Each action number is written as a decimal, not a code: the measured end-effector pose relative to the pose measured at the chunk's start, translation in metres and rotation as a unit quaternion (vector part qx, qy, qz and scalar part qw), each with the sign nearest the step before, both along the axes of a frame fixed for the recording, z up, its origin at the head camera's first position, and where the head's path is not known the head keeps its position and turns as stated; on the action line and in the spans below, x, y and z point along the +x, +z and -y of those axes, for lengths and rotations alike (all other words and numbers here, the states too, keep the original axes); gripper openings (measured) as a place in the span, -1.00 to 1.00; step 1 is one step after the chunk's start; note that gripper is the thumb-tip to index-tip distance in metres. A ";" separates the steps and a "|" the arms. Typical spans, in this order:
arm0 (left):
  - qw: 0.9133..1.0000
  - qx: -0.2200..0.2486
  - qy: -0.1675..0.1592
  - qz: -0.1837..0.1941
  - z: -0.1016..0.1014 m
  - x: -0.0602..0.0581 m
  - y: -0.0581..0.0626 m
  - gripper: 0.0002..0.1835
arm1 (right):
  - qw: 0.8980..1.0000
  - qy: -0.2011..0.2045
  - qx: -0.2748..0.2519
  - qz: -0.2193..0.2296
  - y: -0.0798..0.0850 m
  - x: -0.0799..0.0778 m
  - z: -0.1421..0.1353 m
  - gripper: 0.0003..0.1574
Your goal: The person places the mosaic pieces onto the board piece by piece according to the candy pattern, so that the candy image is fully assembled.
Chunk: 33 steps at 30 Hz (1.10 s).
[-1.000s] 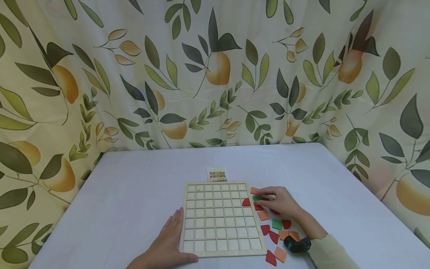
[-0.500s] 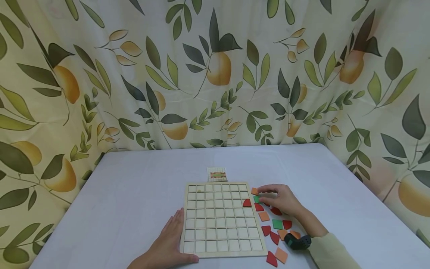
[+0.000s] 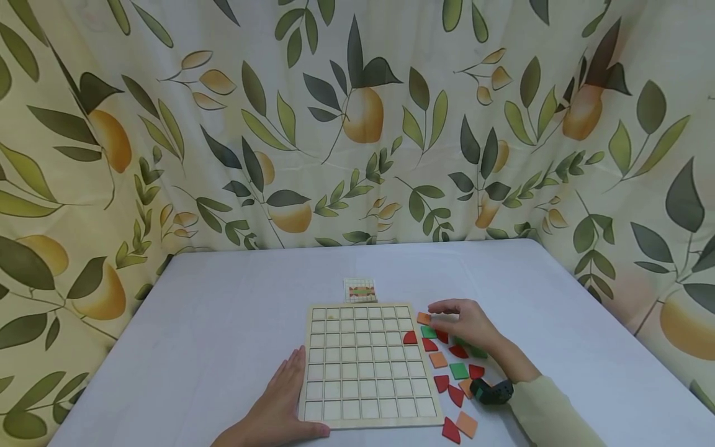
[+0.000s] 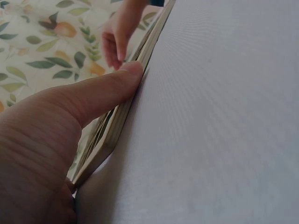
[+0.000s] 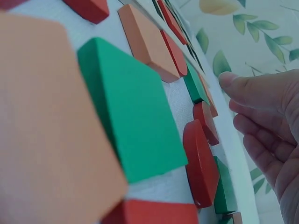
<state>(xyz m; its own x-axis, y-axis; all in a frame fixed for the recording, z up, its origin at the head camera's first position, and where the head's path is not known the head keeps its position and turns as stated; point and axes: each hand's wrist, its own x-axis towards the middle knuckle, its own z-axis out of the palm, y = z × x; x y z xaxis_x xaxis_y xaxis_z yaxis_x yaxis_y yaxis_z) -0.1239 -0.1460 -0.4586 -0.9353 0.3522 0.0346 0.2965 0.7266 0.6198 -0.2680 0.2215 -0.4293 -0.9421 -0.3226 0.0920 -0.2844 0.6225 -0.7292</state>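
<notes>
A square wooden grid board (image 3: 365, 370) lies on the white table, with one red quarter-circle tile (image 3: 410, 338) in a cell near its right edge. My left hand (image 3: 279, 398) rests against the board's left side, fingers straight, its thumb (image 4: 105, 88) along the front edge. Beyond the board's right edge, my right hand (image 3: 468, 321) hovers over the loose tiles, with fingertips close to an orange square tile (image 3: 423, 318) and a green square tile (image 3: 428, 333). In the right wrist view the thumb and loosely bent fingers of that hand (image 5: 273, 109) hold nothing.
Several red, orange and green tiles lie scattered down the board's right side, including a green one (image 3: 459, 371) and an orange one (image 3: 467, 424). A small pattern card (image 3: 360, 290) touches the board's far edge. A leaf-printed curtain (image 3: 357, 155) hangs behind the table.
My right hand has drifted up and slightly away from the green tile, uncovering red and green tiles beneath it. The left hand and the board have stayed put.
</notes>
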 end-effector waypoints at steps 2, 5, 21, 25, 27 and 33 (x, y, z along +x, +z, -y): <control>1.000 0.002 0.001 0.001 0.000 0.000 0.000 0.44 | 1.000 -0.005 -0.001 0.007 0.000 -0.001 0.000 -0.55; 1.000 0.005 0.000 -0.001 0.000 0.000 0.000 0.44 | 1.000 -0.006 -0.001 0.013 0.000 -0.003 0.001 -0.56; 1.000 0.001 0.004 0.003 0.000 -0.001 0.000 0.45 | 1.000 -0.004 -0.012 0.022 -0.002 -0.009 0.011 -0.60; 1.000 -0.002 0.004 0.002 0.001 -0.001 -0.001 0.45 | 1.000 -0.001 -0.008 0.019 -0.002 -0.010 0.013 -0.61; 1.000 -0.004 0.004 0.001 0.001 -0.001 -0.001 0.45 | 1.000 0.000 -0.005 0.018 -0.002 -0.011 0.013 -0.60; 1.000 -0.007 0.004 0.003 0.001 -0.001 0.000 0.45 | 1.000 0.009 0.003 0.016 -0.003 -0.014 0.014 -0.61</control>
<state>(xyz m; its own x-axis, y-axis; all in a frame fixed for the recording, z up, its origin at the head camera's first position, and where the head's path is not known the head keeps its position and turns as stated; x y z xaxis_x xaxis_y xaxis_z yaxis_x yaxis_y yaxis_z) -0.1253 -0.1474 -0.4589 -0.9379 0.3460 0.0248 0.2881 0.7371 0.6112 -0.2824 0.2073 -0.4326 -0.9384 -0.3404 0.0593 -0.2719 0.6216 -0.7346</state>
